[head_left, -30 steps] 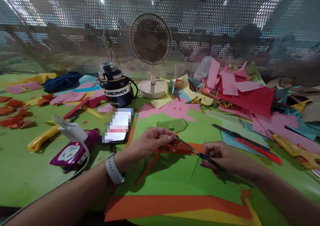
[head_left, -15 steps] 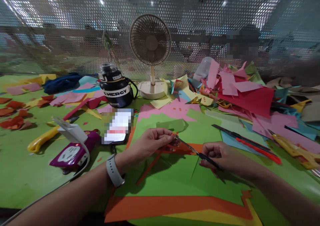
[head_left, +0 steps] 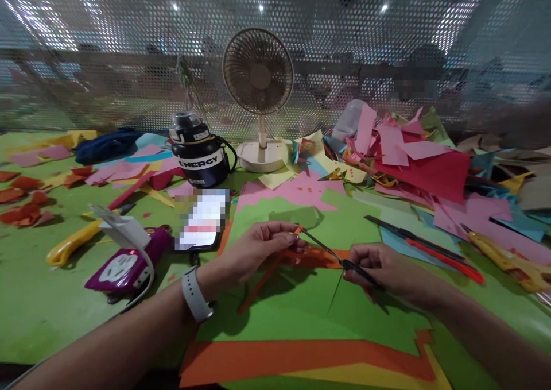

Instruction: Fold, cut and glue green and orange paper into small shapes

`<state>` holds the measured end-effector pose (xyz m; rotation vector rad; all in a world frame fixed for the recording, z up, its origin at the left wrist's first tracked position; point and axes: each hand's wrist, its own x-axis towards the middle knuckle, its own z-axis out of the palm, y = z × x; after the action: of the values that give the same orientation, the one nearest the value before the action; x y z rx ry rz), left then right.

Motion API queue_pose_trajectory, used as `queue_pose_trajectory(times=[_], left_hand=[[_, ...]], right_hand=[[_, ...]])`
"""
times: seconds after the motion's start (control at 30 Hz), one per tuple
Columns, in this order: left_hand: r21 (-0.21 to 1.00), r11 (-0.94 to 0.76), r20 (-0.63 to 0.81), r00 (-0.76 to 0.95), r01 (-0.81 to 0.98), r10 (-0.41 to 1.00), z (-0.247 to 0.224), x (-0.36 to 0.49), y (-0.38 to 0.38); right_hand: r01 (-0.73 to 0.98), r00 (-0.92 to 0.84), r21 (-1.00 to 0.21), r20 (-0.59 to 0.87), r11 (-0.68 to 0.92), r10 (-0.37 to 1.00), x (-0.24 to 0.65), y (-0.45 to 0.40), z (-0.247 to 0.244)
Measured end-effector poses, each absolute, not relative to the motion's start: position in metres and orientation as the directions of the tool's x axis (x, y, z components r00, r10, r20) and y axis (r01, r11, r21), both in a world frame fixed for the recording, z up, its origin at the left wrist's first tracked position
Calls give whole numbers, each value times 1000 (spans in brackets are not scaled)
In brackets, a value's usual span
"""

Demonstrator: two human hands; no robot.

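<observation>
My left hand [head_left: 262, 246], wearing a pale watch strap on the wrist, has its fingers closed on a narrow orange paper strip [head_left: 263, 285]. The strip's long end slants down toward me, and a small orange end shows at the fingertips. In my right hand [head_left: 372, 269] is a pair of slim scissors [head_left: 321, 242] with black handles. Their thin blades point left and lie close together, with the tips at the strip's small end by my left fingertips. Beneath both hands lie green paper sheets [head_left: 301, 315] and an orange piece of paper [head_left: 318, 258].
A utility knife [head_left: 413, 238] and a red pen-like tool [head_left: 447, 261] lie right, beside a yellow-handled tool [head_left: 508, 261]. A phone [head_left: 204, 220], purple power strip [head_left: 124, 269], bottle [head_left: 200, 157] and fan [head_left: 258, 74] stand around. Paper scraps [head_left: 422, 160] heap at back right.
The small orange end at my left fingertips shows more plainly by the scissor tips. The strip's lower end has shifted slightly right and up. Both hands stay nearly in place.
</observation>
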<state>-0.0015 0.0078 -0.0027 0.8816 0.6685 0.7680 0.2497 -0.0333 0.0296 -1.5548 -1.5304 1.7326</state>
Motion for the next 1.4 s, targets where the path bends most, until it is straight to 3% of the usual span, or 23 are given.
queue_pose_trajectory(times=[1.4], left_hand=[[890,376,-177,564,-258,806,-3,-2,10]], right_hand=[[440,-347,-830,-509,-343,788,251,-34,29]])
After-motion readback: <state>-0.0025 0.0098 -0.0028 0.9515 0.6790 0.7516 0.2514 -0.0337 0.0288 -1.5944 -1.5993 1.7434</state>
